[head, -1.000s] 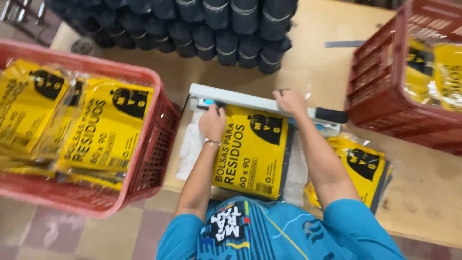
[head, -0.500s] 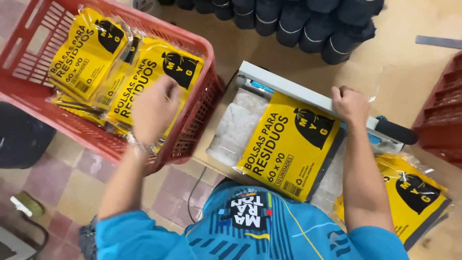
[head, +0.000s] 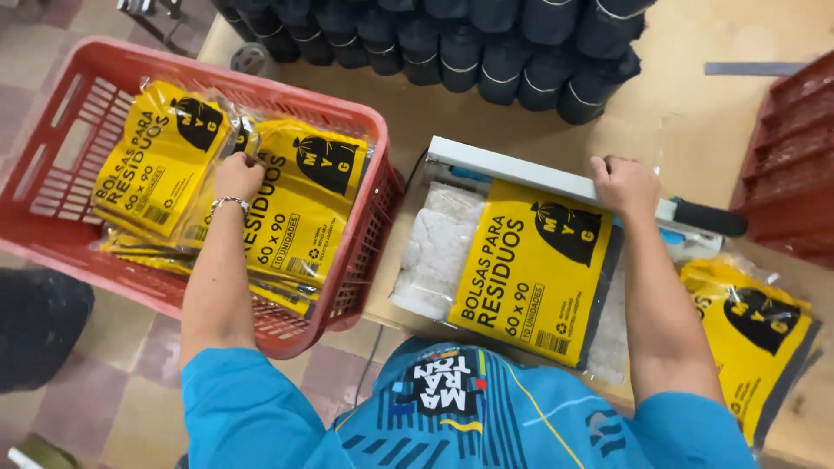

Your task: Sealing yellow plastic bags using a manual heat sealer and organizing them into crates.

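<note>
My left hand (head: pixel 236 176) reaches into a red plastic basket (head: pixel 261 87) and pinches the clear top edge of a yellow flat pack (head: pixel 304 208) lying on several others. My right hand (head: pixel 624 184) is curled over the white arm of a heat sealer (head: pixel 521 174), close to its black handle (head: pixel 708 217). Another yellow pack (head: pixel 530 269) lies under that arm, its top edge tucked beneath the bar, partly on a white cloth pad (head: pixel 439 247).
Rows of dark rolled bags (head: pixel 452 35) stand at the back of the wooden table (head: pixel 686 104). A second red crate (head: pixel 790 174) sits at the right edge. More yellow packs (head: pixel 756 330) lie at the front right. The basket stands left of the table over tiled floor.
My left hand left the pack on the sealer, swung left into the red basket and closed on a pack there. My right hand stayed on the sealer arm.
</note>
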